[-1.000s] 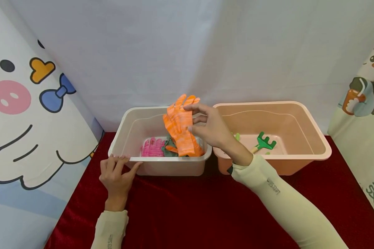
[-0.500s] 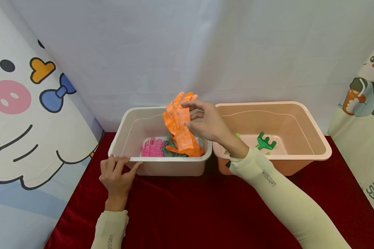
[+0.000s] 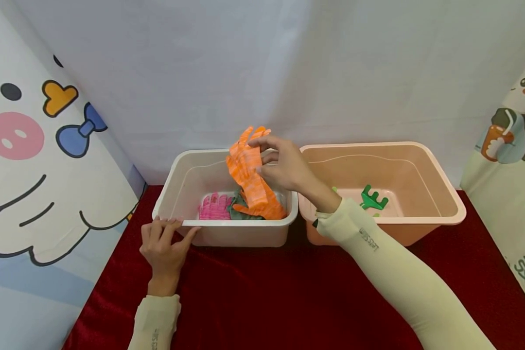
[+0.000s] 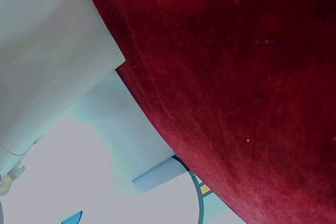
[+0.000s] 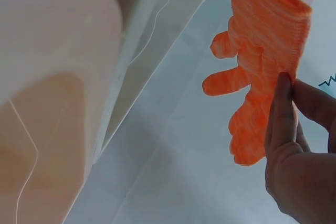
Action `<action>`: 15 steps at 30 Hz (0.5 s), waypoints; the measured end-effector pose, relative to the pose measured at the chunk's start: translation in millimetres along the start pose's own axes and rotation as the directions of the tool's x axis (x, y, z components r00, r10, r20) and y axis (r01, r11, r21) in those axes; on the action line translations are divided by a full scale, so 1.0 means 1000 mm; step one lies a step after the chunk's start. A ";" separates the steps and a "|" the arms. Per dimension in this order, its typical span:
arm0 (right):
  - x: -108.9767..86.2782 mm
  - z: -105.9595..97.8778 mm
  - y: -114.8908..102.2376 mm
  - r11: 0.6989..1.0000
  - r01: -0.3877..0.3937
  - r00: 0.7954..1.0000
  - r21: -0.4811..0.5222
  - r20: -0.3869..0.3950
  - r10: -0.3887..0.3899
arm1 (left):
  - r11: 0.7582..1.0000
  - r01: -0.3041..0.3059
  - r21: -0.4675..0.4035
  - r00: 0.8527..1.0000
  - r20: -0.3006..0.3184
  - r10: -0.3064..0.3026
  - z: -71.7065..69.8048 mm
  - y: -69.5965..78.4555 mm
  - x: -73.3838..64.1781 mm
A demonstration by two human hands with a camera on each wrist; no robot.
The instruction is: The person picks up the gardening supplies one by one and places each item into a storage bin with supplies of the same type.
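Observation:
My right hand [image 3: 284,163] pinches an orange knitted glove [image 3: 246,163] by its side edge, between thumb and fingers. In the head view the glove stands fingers up above the right end of the white bin [image 3: 236,236]. More orange glove fabric [image 3: 271,208] lies below it in the bin, beside a grey-green glove [image 3: 240,212] and a pink glove [image 3: 215,207]. The right wrist view shows the held glove [image 5: 262,61] with its cuff toward the top. My left hand [image 3: 164,248] grips the bin's front left rim, fingers over the edge and thumb along the front.
A peach bin [image 3: 402,233] stands close on the right, holding a green toy rake [image 3: 373,198] and some light green pieces. Both bins sit on a dark red cloth [image 3: 262,296]. A pale fabric wall [image 3: 376,73] rises right behind them.
The right hand has moved a little left and up with the orange glove. More orange fabric now shows lying below it in the bin. The left hand stays still.

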State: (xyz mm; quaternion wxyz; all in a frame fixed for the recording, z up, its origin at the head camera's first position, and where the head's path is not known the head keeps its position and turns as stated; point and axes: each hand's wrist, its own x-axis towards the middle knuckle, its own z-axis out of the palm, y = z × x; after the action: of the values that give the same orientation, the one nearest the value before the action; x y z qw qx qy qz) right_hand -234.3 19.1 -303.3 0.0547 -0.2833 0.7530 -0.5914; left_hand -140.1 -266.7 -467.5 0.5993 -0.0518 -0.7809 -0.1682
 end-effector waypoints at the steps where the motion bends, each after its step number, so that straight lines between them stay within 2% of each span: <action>1: 0.001 0.000 0.000 1.000 -0.007 1.000 0.005 0.006 0.007 | 1.000 0.002 0.000 1.000 0.001 -0.002 0.000 0.000 0.000; 9: 0.009 -0.001 0.000 0.998 -0.052 0.998 0.022 0.036 0.051 | 1.000 0.010 -0.005 1.000 -0.002 -0.010 0.001 0.002 0.001; 15: 0.012 0.000 0.000 0.997 -0.056 0.997 0.046 0.051 0.053 | 1.000 0.007 -0.006 1.000 -0.013 -0.007 0.001 0.001 0.001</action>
State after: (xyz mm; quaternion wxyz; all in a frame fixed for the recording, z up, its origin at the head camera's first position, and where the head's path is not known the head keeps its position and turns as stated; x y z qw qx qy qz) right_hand -244.5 12.9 -300.5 0.0962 -0.2759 0.7446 -0.6001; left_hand -141.2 -265.3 -466.8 0.6037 -0.0498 -0.7766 -0.1728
